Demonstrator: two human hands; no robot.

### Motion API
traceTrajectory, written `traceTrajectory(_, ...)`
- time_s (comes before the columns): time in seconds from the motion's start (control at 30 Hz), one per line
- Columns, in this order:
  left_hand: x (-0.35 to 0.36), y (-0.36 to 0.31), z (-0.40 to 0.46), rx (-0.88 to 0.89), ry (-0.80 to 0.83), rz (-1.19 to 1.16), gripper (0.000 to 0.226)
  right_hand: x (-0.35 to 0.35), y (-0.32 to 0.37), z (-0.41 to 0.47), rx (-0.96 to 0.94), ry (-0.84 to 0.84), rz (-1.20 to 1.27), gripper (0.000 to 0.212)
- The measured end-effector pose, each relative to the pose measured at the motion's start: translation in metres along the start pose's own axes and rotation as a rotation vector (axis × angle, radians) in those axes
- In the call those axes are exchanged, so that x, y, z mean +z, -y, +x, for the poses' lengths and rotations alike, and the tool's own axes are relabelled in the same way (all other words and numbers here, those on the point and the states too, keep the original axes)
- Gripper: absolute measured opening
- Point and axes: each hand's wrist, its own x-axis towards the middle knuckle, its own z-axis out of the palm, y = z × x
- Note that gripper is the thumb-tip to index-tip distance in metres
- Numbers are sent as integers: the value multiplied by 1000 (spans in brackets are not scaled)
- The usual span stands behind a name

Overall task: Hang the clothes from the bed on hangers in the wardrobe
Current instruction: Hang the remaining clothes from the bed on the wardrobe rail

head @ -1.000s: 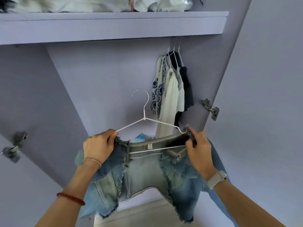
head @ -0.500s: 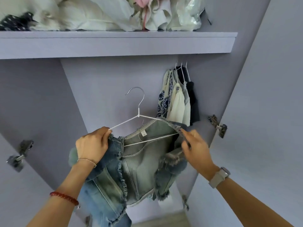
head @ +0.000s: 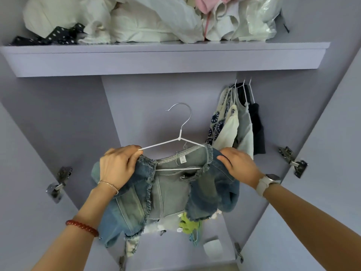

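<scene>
Faded, fray-edged denim cloth is seen in the jacket (head: 172,188); the hanger (head: 178,137) is white-coated wire with a bare metal hook — wardrobe panels (head: 64,118) are matt lilac.

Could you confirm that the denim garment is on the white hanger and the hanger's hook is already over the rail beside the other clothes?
Not quite: in the head view the hook hangs free, still off any rail. The denim garment is on the white hanger.

Wardrobe shelf and wardrobe floor

Above both grips, the lilac shelf (head: 156,59) carries crumpled white bedding (head: 136,22), a dark dotted cloth (head: 58,37), a pink garment (head: 205,6) and a clear plastic bag (head: 259,18); below them, the wardrobe floor (head: 172,251) holds a green item (head: 188,224) and a white cup (head: 213,249).
</scene>
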Motion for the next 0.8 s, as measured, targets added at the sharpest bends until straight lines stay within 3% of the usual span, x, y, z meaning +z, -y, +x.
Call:
traceTrajectory(0.07,7,6,1,-106,14,-13,55,2,6,-2,-61,-121,-24,59)
traceTrajectory(0.17,26,5,-4,-407,77,-47,34,6,22,-9,-38,-206,-45,58)
traceTrajectory(0.3,41,-7,-14,-638,132,-68,29,10,35,-14,-13,-260,-116,36)
traceTrajectory(0.43,44,-2,-11,-616,120,-179,27,6,29,-21,116,-263,-82,35)
traceTrajectory(0.63,29,-19,29,-539,-97,-360,21,7,15,-32,197,-81,-249,26)
traceTrajectory(0.7,35,-26,21,-498,-79,-393,21,6,9,-39,164,7,-239,33)
traceTrajectory(0.8,57,-22,3,-524,79,-375,23,5,5,-48,175,-31,-100,45)
